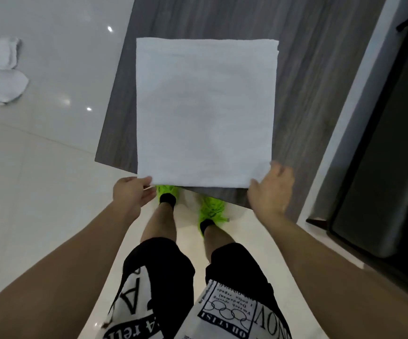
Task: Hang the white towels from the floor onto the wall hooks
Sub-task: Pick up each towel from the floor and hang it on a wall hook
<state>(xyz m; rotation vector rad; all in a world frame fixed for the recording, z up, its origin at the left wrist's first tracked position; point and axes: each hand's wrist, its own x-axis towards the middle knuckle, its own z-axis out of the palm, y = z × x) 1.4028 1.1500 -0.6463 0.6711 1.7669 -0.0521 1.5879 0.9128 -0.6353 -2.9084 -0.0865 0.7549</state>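
Wood table [308,69] — both hands pinch white towel [205,113].

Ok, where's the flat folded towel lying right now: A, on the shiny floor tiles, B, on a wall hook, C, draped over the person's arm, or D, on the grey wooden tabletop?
D: the folded towel lies flat on the grey wooden tabletop, with the left hand and right hand at its near corners.
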